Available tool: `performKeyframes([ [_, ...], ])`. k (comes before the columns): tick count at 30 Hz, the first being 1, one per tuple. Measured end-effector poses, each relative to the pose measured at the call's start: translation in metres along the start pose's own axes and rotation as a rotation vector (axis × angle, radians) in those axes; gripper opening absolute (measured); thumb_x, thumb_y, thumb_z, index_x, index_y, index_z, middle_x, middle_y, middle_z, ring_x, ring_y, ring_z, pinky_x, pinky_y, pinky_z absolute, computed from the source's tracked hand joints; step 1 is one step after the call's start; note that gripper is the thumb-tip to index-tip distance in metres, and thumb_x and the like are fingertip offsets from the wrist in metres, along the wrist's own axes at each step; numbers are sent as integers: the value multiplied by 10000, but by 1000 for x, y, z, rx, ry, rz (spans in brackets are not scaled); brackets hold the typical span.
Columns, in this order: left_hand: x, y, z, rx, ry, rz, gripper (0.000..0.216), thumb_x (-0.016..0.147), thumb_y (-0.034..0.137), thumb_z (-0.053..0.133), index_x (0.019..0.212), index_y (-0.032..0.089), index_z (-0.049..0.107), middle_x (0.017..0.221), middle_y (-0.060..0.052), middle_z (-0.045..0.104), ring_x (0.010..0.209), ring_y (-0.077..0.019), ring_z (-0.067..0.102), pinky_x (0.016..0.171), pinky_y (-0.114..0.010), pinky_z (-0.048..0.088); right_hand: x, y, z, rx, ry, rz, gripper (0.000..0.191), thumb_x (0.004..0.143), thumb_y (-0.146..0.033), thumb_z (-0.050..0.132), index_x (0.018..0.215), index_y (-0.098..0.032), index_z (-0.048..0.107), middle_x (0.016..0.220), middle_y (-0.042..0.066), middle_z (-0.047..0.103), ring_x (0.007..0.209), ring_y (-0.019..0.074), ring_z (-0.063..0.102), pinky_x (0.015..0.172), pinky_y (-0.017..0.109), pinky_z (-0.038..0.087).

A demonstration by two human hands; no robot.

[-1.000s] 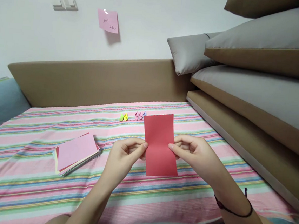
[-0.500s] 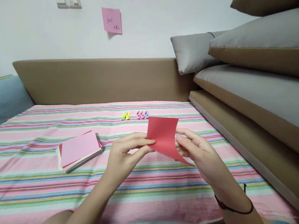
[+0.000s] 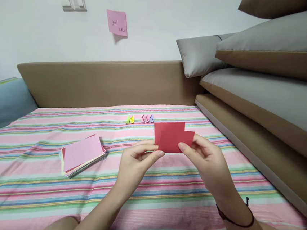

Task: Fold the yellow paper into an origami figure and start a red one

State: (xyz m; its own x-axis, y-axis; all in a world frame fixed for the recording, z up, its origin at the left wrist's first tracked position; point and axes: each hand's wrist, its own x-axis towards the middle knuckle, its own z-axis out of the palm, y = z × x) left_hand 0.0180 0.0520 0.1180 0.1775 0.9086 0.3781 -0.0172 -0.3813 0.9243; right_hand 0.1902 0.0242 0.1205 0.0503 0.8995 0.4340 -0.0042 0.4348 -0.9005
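Observation:
A sheet of red paper (image 3: 172,140) is held up over the striped cloth, its lower part bent up so that two offset layers show toward me. My left hand (image 3: 141,157) pinches its lower left corner between thumb and fingers. On the right side, my right hand (image 3: 204,154) grips it with the thumb on the front layer and the fingers behind, partly hidden. Beyond the paper stand small folded paper pieces: a yellow-green pair (image 3: 130,119) and a pink and lilac row (image 3: 147,118).
To the left lies a stack of coloured paper (image 3: 83,153) with a pink sheet on top. Piled cushions (image 3: 270,86) line the right side. A brown padded board (image 3: 104,85) runs along the back, and a blue pillow (image 3: 5,100) is at far left.
The red sheet's lower right part, curling loosely before, is now folded up against the rest. My right thumb has come round to its front; my left hand still pinches the left corner.

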Motion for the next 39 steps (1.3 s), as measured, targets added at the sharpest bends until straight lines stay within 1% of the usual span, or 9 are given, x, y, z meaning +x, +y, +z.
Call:
performKeyframes([
  [5, -2, 4, 0, -53, 25, -10, 104, 750, 239, 722, 834, 184, 751, 996, -55, 734, 916, -165, 678, 744, -203, 560, -2, -1, -1, -115, -12, 8, 56, 857, -257, 608, 867, -226, 653, 954, 26, 666, 952, 184, 619, 846, 298, 495],
  [10, -4, 9, -1, -106, 101, -51, 169, 693, 187, 774, 842, 204, 696, 738, 31, 720, 694, -79, 666, 646, -129, 532, -5, -2, -1, -259, -11, -31, 82, 867, -256, 586, 812, -213, 628, 871, 29, 640, 832, 175, 604, 724, 283, 484],
  [17, -4, 14, -4, -133, 88, -148, 401, 701, 215, 778, 1087, 222, 669, 667, 41, 711, 648, -66, 647, 661, -133, 527, -9, -7, 4, -211, -22, -40, 43, 856, -237, 609, 896, -253, 609, 963, 18, 650, 912, 171, 617, 803, 288, 498],
  [21, -5, 15, -3, -131, 93, -177, 202, 662, 215, 803, 843, 182, 721, 682, 19, 726, 644, -82, 669, 624, -125, 535, -12, -8, 7, -21, 95, 30, 413, 785, -242, 699, 1108, -334, 458, 968, -12, 652, 897, 174, 642, 781, 311, 533],
  [23, -7, 16, -1, -136, 86, -189, 152, 643, 205, 812, 756, 171, 715, 684, 16, 727, 632, -84, 672, 601, -118, 536, -12, -9, 7, 3, 102, 97, 475, 775, -284, 710, 1162, -346, 441, 917, -15, 651, 830, 173, 650, 721, 306, 546],
  [26, -10, 19, 3, -157, 61, -201, 135, 634, 192, 813, 724, 170, 714, 676, 19, 721, 616, -85, 671, 582, -117, 542, -13, -9, 5, -34, 118, 151, 357, 768, -336, 713, 1081, -309, 543, 822, -13, 646, 738, 163, 644, 625, 266, 541],
  [30, -13, 22, 4, -205, 39, -196, 91, 697, 235, 769, 742, 171, 724, 703, 7, 723, 624, -114, 676, 588, -181, 585, -13, -8, 4, 10, 143, 137, 229, 738, -308, 745, 920, -263, 614, 828, -2, 670, 772, 154, 659, 638, 225, 545],
  [33, -14, 23, 4, -201, 41, -195, 96, 726, 255, 744, 753, 163, 735, 718, -11, 729, 634, -139, 683, 597, -224, 605, -14, -10, 4, 25, 132, 154, 227, 731, -301, 753, 907, -260, 615, 833, 7, 679, 769, 162, 664, 638, 231, 553],
  [39, -15, 27, 4, -193, 45, -190, 79, 733, 244, 737, 728, 166, 746, 697, -16, 734, 617, -141, 682, 577, -215, 601, -19, -14, 4, -16, 131, 151, 243, 730, -326, 752, 920, -272, 612, 858, 18, 691, 760, 185, 669, 625, 265, 565],
])
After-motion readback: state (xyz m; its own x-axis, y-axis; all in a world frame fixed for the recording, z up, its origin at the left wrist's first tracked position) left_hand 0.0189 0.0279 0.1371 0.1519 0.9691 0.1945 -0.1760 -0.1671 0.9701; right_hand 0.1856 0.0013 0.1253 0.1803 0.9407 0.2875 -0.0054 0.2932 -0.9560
